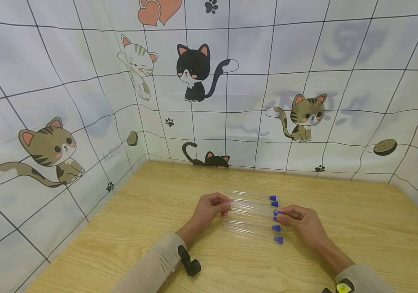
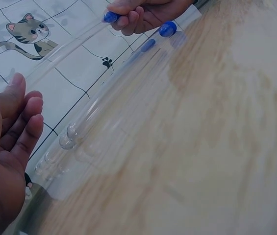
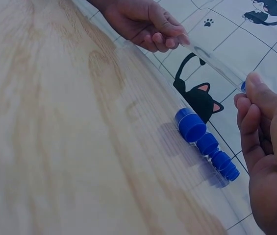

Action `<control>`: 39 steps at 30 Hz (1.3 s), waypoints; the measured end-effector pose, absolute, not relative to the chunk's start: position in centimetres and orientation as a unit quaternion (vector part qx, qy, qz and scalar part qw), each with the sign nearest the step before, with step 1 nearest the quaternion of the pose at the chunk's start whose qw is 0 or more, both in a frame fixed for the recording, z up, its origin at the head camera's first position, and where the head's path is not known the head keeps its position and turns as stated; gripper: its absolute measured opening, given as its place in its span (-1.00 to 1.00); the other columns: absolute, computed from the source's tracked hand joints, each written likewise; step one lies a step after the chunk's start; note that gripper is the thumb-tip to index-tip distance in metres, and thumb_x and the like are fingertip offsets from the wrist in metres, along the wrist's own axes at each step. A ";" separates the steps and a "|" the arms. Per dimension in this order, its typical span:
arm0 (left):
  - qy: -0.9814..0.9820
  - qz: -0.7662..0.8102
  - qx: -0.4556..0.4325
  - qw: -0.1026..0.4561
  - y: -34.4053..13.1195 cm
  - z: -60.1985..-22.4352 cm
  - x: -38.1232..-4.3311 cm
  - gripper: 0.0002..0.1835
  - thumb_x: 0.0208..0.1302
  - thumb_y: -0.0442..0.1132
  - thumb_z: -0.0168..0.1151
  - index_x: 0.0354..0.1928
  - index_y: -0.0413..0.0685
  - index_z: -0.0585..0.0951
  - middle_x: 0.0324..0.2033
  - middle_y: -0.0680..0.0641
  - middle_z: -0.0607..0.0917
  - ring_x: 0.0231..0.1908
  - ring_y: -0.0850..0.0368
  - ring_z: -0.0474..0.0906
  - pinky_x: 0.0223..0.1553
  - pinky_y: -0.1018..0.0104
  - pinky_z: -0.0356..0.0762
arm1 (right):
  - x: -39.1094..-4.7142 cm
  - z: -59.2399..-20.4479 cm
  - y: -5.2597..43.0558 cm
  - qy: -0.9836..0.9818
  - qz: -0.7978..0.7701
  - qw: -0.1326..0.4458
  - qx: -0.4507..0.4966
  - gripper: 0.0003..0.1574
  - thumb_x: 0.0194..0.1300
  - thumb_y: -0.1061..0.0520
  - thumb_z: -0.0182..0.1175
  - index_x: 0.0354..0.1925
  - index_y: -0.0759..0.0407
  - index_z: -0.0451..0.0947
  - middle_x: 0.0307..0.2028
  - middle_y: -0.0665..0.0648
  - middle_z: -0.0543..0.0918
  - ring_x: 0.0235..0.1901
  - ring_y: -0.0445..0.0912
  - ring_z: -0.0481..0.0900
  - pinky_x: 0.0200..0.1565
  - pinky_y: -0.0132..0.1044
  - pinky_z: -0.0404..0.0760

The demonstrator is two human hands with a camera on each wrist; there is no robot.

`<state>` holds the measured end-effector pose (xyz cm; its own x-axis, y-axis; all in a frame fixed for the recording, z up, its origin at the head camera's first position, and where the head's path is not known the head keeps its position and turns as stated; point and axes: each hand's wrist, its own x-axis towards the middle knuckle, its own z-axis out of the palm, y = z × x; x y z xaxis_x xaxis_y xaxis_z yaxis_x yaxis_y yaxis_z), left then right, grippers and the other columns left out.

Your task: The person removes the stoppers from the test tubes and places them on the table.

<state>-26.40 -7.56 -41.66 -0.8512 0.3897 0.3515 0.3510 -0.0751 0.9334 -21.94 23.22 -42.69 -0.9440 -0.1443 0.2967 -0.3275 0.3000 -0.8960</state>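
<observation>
Several clear test tubes with blue caps lie roughly side by side on the wooden table. The nearest tube (image 1: pixel 249 232) has its blue cap (image 1: pixel 278 240) pointing right. One more test tube (image 2: pixel 62 53) is held above the table between both hands. My left hand (image 1: pixel 209 208) pinches its uncapped end between thumb and fingers. At the other end my right hand (image 1: pixel 302 221) pinches the blue cap, which the fingers partly cover. In the right wrist view, the caps of the lying tubes (image 3: pixel 190 125) form a row below the held tube.
The light wooden table (image 1: pixel 139 228) runs back to a sheet (image 1: pixel 253 93) printed with cats and grid lines, which also covers the sides. A black strap (image 1: pixel 188 261) is on the left sleeve, and a wrist device (image 1: pixel 344 286) sits at the right cuff.
</observation>
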 end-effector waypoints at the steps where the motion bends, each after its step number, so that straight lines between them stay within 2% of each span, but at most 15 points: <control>1: 0.678 0.683 0.272 0.013 -7.6 -42.0 -26.7 -0.76 0.26 -0.47 0.21 -0.10 -0.56 0.55 -0.40 -0.33 0.66 -0.49 -0.12 0.51 -0.40 0.24 0.55 | -21.9 -42.6 23.2 -0.801 0.574 0.079 0.150 -0.66 0.26 0.07 0.29 -0.14 0.33 0.63 -0.29 0.18 0.73 -0.33 -0.08 0.66 -0.29 -0.25 0.61; 10: 0.665 0.695 0.273 0.003 -7.5 -43.3 -27.4 -0.73 0.24 -0.42 0.25 -0.11 -0.55 0.56 -0.43 -0.21 0.68 -0.52 0.08 0.52 -0.42 0.35 0.53 | -21.7 -42.2 23.0 -0.794 0.580 0.071 0.165 -0.69 0.30 0.13 0.25 -0.13 0.38 0.62 -0.36 0.26 0.70 -0.33 -0.04 0.67 -0.30 -0.23 0.61; 25: 0.674 0.684 0.279 0.000 -7.6 -43.3 -27.6 -0.73 0.26 -0.40 0.24 -0.11 -0.54 0.56 -0.43 -0.21 0.68 -0.52 0.07 0.53 -0.43 0.35 0.53 | -22.0 -42.4 23.2 -0.795 0.578 0.070 0.169 -0.68 0.31 0.13 0.24 -0.13 0.39 0.61 -0.37 0.26 0.70 -0.35 -0.05 0.66 -0.31 -0.23 0.61; 29: 0.683 0.678 0.272 0.005 -7.6 -42.9 -27.5 -0.76 0.26 -0.42 0.23 -0.12 -0.52 0.57 -0.41 -0.31 0.67 -0.51 -0.08 0.52 -0.42 0.24 0.54 | -22.2 -42.3 23.2 -0.800 0.575 0.064 0.156 -0.65 0.30 0.06 0.25 -0.13 0.35 0.62 -0.32 0.27 0.71 -0.33 -0.03 0.66 -0.28 -0.22 0.61; 33: 0.696 0.664 0.272 0.012 -7.7 -41.2 -26.8 -0.85 0.27 -0.45 0.21 -0.16 -0.43 0.61 -0.39 -0.40 0.64 -0.49 -0.23 0.49 -0.37 0.00 0.54 | -22.4 -42.1 23.3 -0.806 0.569 0.065 0.150 -0.62 0.29 0.01 0.26 -0.12 0.31 0.63 -0.31 0.29 0.70 -0.32 0.01 0.66 -0.26 -0.20 0.62; 39: 0.718 0.643 0.267 0.008 -7.8 -40.0 -26.7 -0.86 0.28 -0.43 0.21 -0.18 -0.39 0.62 -0.39 -0.39 0.65 -0.52 -0.08 0.50 -0.32 -0.23 0.48 | -22.5 -41.7 23.5 -0.808 0.561 0.079 0.164 -0.65 0.32 0.03 0.24 -0.11 0.30 0.61 -0.32 0.32 0.68 -0.32 0.09 0.64 -0.27 -0.19 0.62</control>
<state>-26.72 -7.85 -40.03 -0.8575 0.3936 0.3313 0.3725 0.0308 0.9275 -22.51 23.47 -41.75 -0.9340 -0.1760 0.3110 -0.3529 0.3171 -0.8803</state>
